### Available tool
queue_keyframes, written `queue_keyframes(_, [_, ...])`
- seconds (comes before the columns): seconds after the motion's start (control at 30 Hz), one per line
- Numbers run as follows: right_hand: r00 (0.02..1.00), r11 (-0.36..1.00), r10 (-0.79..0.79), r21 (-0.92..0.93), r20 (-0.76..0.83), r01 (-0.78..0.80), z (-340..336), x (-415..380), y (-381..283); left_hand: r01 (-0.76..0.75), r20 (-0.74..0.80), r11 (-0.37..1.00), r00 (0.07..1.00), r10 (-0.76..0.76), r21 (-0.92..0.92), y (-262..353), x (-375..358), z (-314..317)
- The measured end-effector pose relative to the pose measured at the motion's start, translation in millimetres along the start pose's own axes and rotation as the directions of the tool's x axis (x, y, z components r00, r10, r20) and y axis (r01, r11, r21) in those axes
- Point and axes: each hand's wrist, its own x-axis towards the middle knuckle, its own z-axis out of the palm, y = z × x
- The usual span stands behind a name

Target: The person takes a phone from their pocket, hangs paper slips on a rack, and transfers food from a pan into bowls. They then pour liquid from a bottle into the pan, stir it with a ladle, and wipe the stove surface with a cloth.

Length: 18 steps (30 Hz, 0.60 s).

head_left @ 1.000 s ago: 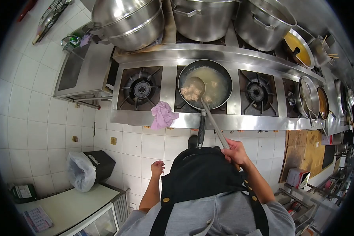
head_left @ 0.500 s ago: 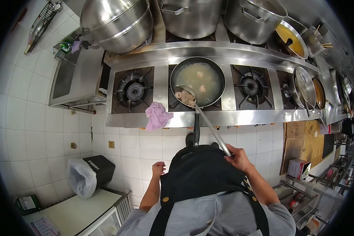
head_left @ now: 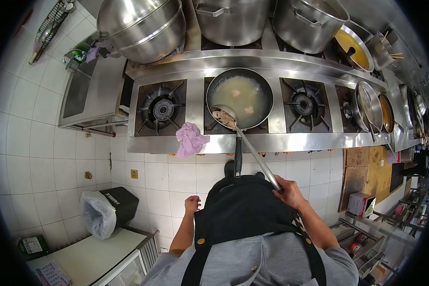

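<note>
My right hand [head_left: 289, 191] is closed around the end of a long metal ladle [head_left: 260, 161]. The ladle's bowl is in the near left part of a dark frying pan [head_left: 271, 97] and holds chunks of meat [head_left: 223, 117]. Cloudy yellowish broth [head_left: 243, 97] fills much of the pan, with a couple of pale meat pieces in it. The pan's black handle [head_left: 238, 157] points toward my body, and neither hand touches it. My left hand [head_left: 192, 204] hangs beside my black apron [head_left: 248, 205], fingers curled in, with nothing visible in it.
Burners flank the pan, left [head_left: 163, 109] and right [head_left: 303, 105]. A crumpled pink cloth [head_left: 191, 139] lies on the stove's front edge. Large steel pots [head_left: 231, 21] stand behind. Further right are a strainer [head_left: 368, 105] and pans. A lined bin [head_left: 100, 214] stands at lower left.
The loose meat pieces have drifted in the broth. The ladle's bowl has shifted slightly, and the meat in it looks lower. Both hands stay nearly in place.
</note>
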Motion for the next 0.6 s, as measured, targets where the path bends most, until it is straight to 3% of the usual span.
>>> queue_keyframes(0.13, [0.995, 0.998, -0.07, -0.001, -0.066, 0.07, 4.2, -2.6, 6.3, 0.002, -0.01, 1.0, 1.0, -0.002, -0.012, -1.9, 0.9, -0.2])
queue_keyframes(0.4, [1.0, 1.0, -0.012, -0.002, -0.009, 0.012, -6.0, -3.4, -8.0, -0.011, -0.008, 0.999, 1.0, 0.01, -0.049, 4.4, 0.3, -1.0])
queue_keyframes(0.47, [1.0, 1.0, 0.0, -0.008, 0.011, 0.0, -5.1, -4.2, -6.3, -0.141, -0.034, 0.99, 0.989, 0.141, -0.013, 10.3, -1.4, -1.9])
queue_keyframes(0.53, [0.997, 0.965, 0.069, 0.254, -0.017, -0.062, -0.7, -8.2, 6.7, -0.21, -0.071, 0.978, 0.976, 0.208, -0.013, 24.5, -0.3, -0.8])
queue_keyframes(0.57, [0.998, 0.965, 0.066, 0.254, -0.021, -0.059, -1.8, -6.3, 9.8, -0.276, -0.104, 0.961, 0.956, 0.273, -0.011, 36.2, -0.2, 1.3])
queue_keyframes(0.6, [0.984, 0.873, 0.165, 0.455, 0.069, -0.178, -3.9, -2.7, 12.1, -0.321, -0.111, 0.945, 0.943, 0.313, -0.065, 49.5, -0.4, 4.1])
